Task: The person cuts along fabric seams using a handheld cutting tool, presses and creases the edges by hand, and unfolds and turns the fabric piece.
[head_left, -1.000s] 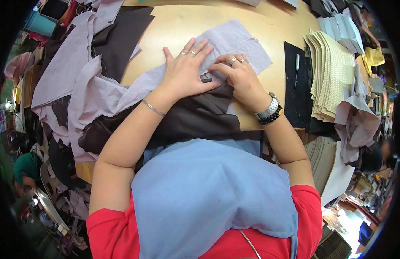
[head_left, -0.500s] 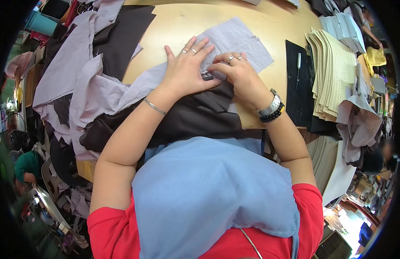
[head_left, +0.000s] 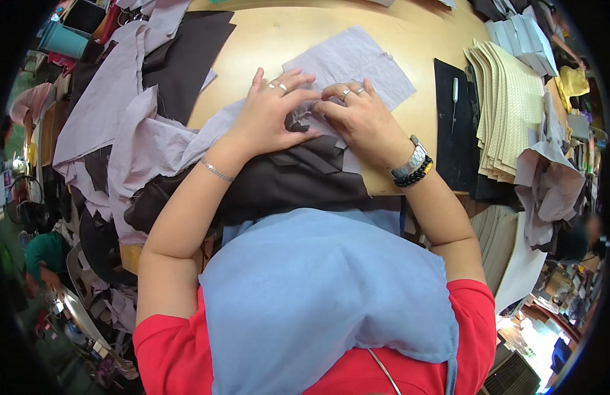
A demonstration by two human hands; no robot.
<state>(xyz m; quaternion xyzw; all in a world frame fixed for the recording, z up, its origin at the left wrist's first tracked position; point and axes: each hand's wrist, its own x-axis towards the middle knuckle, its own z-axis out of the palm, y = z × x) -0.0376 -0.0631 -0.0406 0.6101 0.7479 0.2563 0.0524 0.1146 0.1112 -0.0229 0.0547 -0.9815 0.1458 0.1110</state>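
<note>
Lilac-grey cloth (head_left: 367,62) and dark brown cloth (head_left: 285,181) lie bunched together at the table's near side. My left hand (head_left: 272,118) rests on them with fingers bent and thumb spread apart; a small dark folded bit (head_left: 295,123) shows in the gap. Close on its right, my right hand (head_left: 364,125) has its thumb and forefinger pinched at the lilac-grey cloth, near the left fingertips. What lies right under the fingertips is partly hidden.
More lilac cloth (head_left: 101,99) and dark brown cloth (head_left: 193,59) cover the table's left side. On the right, a white-handled pointed tool (head_left: 455,92) lies on a black sheet (head_left: 448,151), beside stacked cream textured sheets (head_left: 509,112). Other people sit at the far edges.
My left hand has drawn back slightly to the left, its flat fingers now bent, uncovering more bunched cloth. My right hand stays close to the same spot.
</note>
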